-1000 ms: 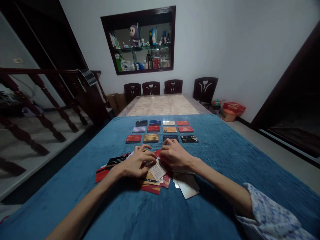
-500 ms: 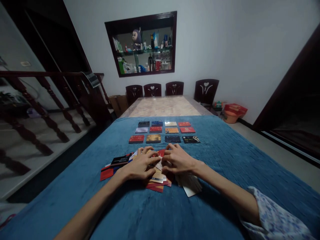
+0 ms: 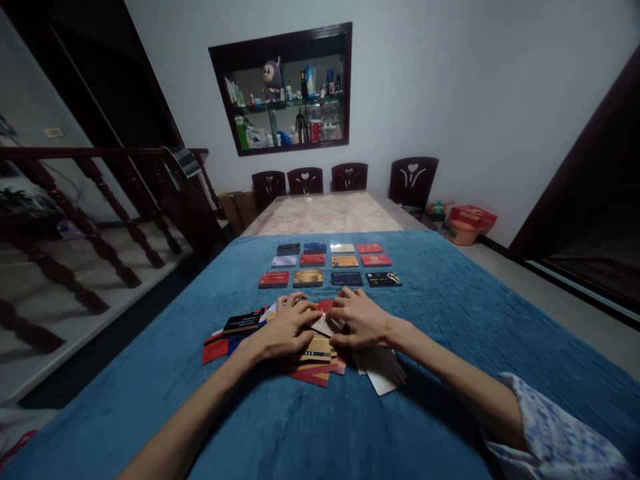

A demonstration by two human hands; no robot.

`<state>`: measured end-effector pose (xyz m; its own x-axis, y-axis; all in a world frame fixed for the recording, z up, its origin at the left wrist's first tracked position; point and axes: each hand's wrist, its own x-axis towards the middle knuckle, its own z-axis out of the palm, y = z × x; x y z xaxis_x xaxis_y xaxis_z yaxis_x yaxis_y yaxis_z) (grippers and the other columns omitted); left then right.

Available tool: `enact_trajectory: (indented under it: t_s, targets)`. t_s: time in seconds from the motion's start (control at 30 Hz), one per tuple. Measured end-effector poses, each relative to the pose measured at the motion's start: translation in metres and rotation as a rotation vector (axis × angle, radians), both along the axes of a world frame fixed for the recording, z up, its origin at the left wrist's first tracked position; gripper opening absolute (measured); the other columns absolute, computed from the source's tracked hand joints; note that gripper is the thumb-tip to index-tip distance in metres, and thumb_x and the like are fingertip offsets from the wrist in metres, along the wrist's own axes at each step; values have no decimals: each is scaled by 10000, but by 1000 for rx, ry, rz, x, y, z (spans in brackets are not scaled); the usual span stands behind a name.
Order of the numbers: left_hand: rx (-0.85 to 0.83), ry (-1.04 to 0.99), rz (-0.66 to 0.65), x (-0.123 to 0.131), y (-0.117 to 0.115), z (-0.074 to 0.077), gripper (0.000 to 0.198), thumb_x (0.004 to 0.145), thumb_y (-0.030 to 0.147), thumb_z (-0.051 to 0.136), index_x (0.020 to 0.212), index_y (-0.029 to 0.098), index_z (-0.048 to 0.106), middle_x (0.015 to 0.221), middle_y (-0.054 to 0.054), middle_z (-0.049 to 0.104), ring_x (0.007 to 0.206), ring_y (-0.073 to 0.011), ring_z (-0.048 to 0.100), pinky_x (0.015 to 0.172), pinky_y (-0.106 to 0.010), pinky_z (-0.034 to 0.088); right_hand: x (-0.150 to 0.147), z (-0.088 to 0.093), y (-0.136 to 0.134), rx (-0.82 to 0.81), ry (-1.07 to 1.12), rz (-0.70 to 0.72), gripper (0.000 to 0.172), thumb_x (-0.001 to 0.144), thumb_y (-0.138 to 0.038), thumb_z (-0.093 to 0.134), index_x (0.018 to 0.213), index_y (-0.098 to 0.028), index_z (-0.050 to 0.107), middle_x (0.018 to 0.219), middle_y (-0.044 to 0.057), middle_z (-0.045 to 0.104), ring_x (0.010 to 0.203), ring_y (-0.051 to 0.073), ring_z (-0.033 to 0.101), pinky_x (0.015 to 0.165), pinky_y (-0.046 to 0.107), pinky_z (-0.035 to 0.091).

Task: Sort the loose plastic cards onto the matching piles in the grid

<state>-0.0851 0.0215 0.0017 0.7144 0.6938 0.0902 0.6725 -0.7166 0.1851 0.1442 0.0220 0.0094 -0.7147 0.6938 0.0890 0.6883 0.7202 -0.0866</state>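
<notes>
Both hands are over a loose pile of cards on the blue cloth. My left hand (image 3: 286,332) lies on the pile with fingers spread and thumb apart, touching cards. My right hand (image 3: 364,321) has curled fingers and thumb around the edge of a pale card (image 3: 325,325); its grip is partly hidden. Below the left thumb lies a yellowish card (image 3: 317,348) over red and orange cards (image 3: 311,378). Black cards (image 3: 243,323) and a red card (image 3: 215,348) fan out at the left. Under my right wrist are whitish cards (image 3: 384,373).
Beyond the hands, small card stacks stand in three rows, among them a gold stack (image 3: 308,278) and a black stack (image 3: 383,279). The blue cloth (image 3: 450,300) covers the near part of the table (image 3: 330,213). Dark chairs (image 3: 414,181) stand behind it.
My hands have shifted slightly over the pile, with the right hand a little further right. More of the pale and yellowish cards shows between them. The stacks have stayed put.
</notes>
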Motion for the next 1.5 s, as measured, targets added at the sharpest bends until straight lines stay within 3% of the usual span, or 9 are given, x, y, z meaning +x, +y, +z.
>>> enact_trajectory:
  t_s: [0.3, 0.67, 0.87, 1.0, 1.17, 1.37, 1.5]
  targets:
    - [24, -66, 18, 5, 10, 0, 350, 890, 112, 453, 1125, 257, 668, 1150, -33, 709, 1325, -320, 352, 1053, -566, 251, 4, 3, 2, -11, 116, 31, 215, 886, -341, 561, 920, -209, 728, 877, 73, 707, 944, 243, 490, 795, 358, 303]
    - [67, -15, 34, 14, 25, 0, 390, 795, -2, 458, 1042, 213, 670, 1051, -73, 646, 1152, -272, 433, 943, -478, 315, 11, -4, 17, 142, 213, 8, 167, 879, -213, 584, 927, -236, 743, 840, 44, 724, 888, 198, 544, 773, 332, 290]
    - [82, 40, 61, 21, 30, 3, 465, 698, -35, 475, 1052, 202, 662, 1034, -76, 604, 1084, -259, 439, 917, -451, 317, 17, -15, 28, 244, 227, -13, 192, 938, -257, 560, 943, -236, 751, 841, 56, 731, 879, 197, 560, 776, 336, 313]
    - [102, 17, 80, 24, 33, 3, 427, 715, -9, 498, 1041, 209, 667, 1021, -79, 611, 1067, -263, 442, 921, -446, 319, 19, -23, 32, 308, 236, -19, 180, 940, -266, 566, 960, -247, 743, 852, 58, 727, 869, 197, 561, 776, 336, 326]
    - [160, -32, 113, 25, 40, -7, 464, 720, 11, 522, 1119, 210, 649, 1041, -91, 628, 1085, -280, 459, 917, -454, 334, 18, -28, 34, 373, 253, -25, 229, 910, -184, 560, 1105, -224, 673, 911, 72, 725, 903, 213, 560, 824, 354, 341]
    - [248, -118, 117, 25, 40, -12, 554, 697, -4, 511, 1207, 201, 580, 1098, -91, 657, 1086, -277, 488, 909, -438, 368, 21, -33, 35, 434, 246, -33, 263, 868, -122, 524, 1093, -210, 626, 900, 56, 720, 867, 214, 537, 799, 350, 310]
    - [293, -127, 126, 26, 39, -12, 453, 715, -1, 499, 1117, 192, 576, 1082, -82, 664, 1047, -256, 525, 911, -411, 379, 23, -36, 36, 480, 233, -42, 255, 860, -116, 535, 1081, -205, 627, 887, 55, 714, 866, 213, 527, 779, 340, 289]
